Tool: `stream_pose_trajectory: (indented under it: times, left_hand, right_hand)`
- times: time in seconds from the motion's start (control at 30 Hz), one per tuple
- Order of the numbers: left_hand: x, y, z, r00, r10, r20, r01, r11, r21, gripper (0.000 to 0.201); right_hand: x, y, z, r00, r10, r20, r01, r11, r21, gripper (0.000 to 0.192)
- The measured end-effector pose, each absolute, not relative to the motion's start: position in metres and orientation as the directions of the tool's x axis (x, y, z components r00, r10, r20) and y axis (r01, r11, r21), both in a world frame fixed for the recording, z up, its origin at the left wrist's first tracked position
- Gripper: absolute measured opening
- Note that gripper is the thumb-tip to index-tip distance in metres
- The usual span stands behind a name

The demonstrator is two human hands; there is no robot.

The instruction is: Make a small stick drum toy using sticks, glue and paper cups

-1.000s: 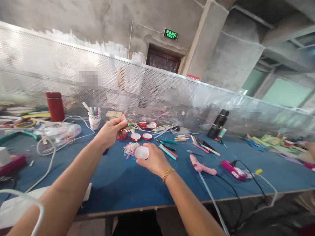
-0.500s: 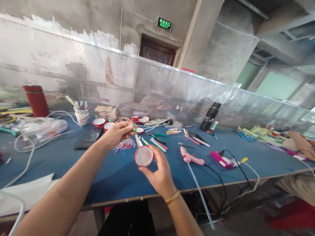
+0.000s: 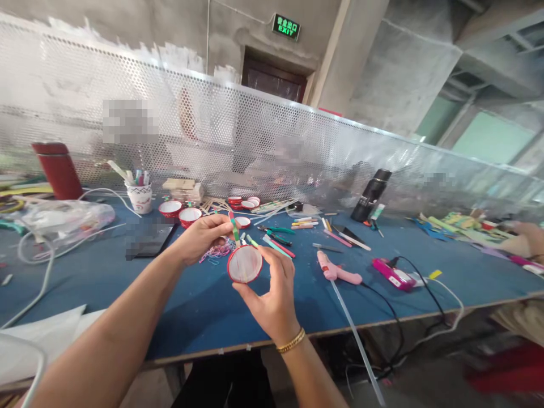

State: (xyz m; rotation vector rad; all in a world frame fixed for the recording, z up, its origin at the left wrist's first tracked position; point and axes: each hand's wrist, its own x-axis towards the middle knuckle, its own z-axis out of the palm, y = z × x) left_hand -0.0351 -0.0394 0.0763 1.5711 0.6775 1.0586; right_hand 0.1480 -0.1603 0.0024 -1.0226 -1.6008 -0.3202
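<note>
My right hand (image 3: 274, 286) pinches a small round drum-like disc (image 3: 245, 263) by its side, thumb below and fingers at the upper right. The disc has a red rim and a pale, faintly streaked face turned towards me. In the fingers of my left hand (image 3: 209, 235) is a wooden craft stick (image 3: 234, 228), banded red and green. Its pale lower end meets the disc's top rim; whether it goes behind the disc or only touches, I cannot tell. Colourful plastic loops (image 3: 212, 252) lie behind my left hand.
Red bowl-shaped cups (image 3: 190, 216) stand at the back. Pliers (image 3: 278, 232) and markers (image 3: 278, 247) lie beyond my right hand. A pink glue gun (image 3: 338, 271) with its long glue stick is to the right, near a magenta box (image 3: 393, 276) with cables. A black bottle (image 3: 371, 195) stands behind.
The craft stick and disc have come closer together, so less of the stick's pale end shows. The disc has shifted slightly up and left. Both hands keep their holds.
</note>
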Motion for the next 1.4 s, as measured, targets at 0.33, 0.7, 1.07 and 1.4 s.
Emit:
stream_pose_trajectory:
  times: [0.33, 0.7, 1.07, 1.4]
  left_hand:
    - [-0.0355, -0.0418, 0.0772, 0.441, 0.852, 0.282, -0.094, -0.269, 0.959, 0.047]
    - [-0.0341, -0.0449, 0.0783, 0.447, 0.857, 0.258, -0.078, -0.25, 0.965, 0.049]
    - [-0.0344, -0.0454, 0.0797, 0.473, 0.838, 0.271, -0.056, -0.279, 0.959, 0.049]
    - [-0.034, -0.0465, 0.0801, 0.477, 0.836, 0.273, -0.052, -0.284, 0.958, 0.05]
  right_hand:
    - [0.1499, -0.1587, -0.0004, 0.02, 0.403, 0.915, 0.802, 0.54, -0.256, 0.066]
    - [0.1482, -0.1588, 0.0013, 0.001, 0.394, 0.919, 0.805, 0.545, -0.234, 0.062]
    - [0.1477, -0.1583, 0.001, 0.011, 0.415, 0.91, 0.79, 0.555, -0.263, 0.062]
    - [0.1481, -0.1579, 0.0003, 0.003, 0.422, 0.907, 0.808, 0.534, -0.251, 0.065]
